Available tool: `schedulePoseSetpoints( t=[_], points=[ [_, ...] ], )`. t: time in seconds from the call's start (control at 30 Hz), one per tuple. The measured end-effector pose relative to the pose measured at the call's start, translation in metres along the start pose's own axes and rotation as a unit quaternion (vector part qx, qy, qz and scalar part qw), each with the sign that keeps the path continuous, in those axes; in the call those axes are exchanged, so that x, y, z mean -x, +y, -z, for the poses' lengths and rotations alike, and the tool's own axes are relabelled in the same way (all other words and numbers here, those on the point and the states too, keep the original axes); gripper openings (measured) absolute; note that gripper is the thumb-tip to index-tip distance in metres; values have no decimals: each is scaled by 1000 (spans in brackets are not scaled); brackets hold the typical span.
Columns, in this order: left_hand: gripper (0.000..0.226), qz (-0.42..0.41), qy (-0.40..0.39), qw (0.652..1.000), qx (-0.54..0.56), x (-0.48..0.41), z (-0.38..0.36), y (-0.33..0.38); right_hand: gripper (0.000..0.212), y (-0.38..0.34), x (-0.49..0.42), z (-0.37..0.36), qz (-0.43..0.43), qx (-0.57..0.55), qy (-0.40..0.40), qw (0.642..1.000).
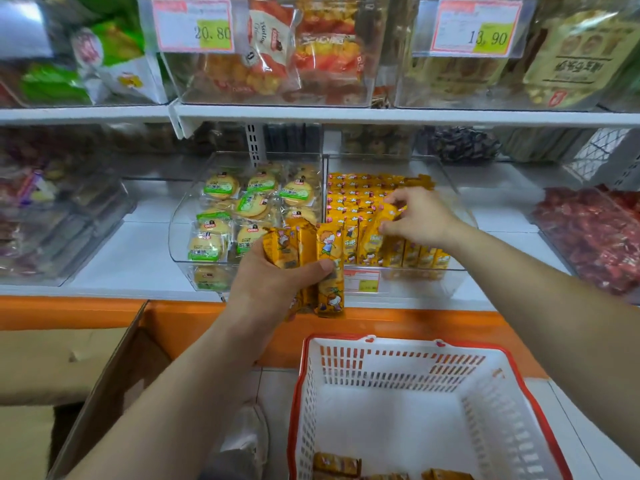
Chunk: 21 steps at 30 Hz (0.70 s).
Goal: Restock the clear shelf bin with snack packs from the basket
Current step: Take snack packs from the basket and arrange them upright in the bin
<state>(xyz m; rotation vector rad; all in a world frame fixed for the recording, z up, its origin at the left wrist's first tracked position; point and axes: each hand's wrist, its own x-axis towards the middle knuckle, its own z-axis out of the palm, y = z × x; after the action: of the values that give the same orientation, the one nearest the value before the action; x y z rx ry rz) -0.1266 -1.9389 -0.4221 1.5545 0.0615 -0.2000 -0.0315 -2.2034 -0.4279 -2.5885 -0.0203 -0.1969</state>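
Closest to us, the white basket (391, 393) with its red rim stands on the floor. A few yellow snack packs (337, 464) lie at its bottom, along the near edge. To its left we see a cardboard box (114, 375), and a shoe (246, 434) between the two.

Above the basket, in front of the orange shelf edge, the left hand (273, 282) grips a bundle of packs (329, 258) upright. Its fingers curl behind the bundle and its thumb presses across the front.

Further in, the right hand (420, 220) reaches into the clear shelf bin (415, 285). Its fingertips pinch the top of one pack (375, 237), which leans against the standing rows of packs (356, 195) already in the bin.

Just beside that bin, on its left, we find a second clear bin (180, 237) holding round biscuits (221, 185) with green labels.

Farthest off, the bins on the upper shelf carry price tags reading 20.80 (194, 26) and 13.90 (476, 27).
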Motion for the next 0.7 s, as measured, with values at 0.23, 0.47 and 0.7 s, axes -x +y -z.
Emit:
schedulePoseSetpoints(
  t=[0.23,0.47,0.7],
  points=[
    [52,6,-1,1000,-5,-8,-3,2,51,3,-21,-20,10,186,-64,980],
    [49,10,-2,1000,10,-12,-4,0,42,8,-19,-24,-7,180,-73,981],
    [56,17,-1,1000,9,-12,-22,1,48,-11,31,16,8,46,40,998]
  ],
)
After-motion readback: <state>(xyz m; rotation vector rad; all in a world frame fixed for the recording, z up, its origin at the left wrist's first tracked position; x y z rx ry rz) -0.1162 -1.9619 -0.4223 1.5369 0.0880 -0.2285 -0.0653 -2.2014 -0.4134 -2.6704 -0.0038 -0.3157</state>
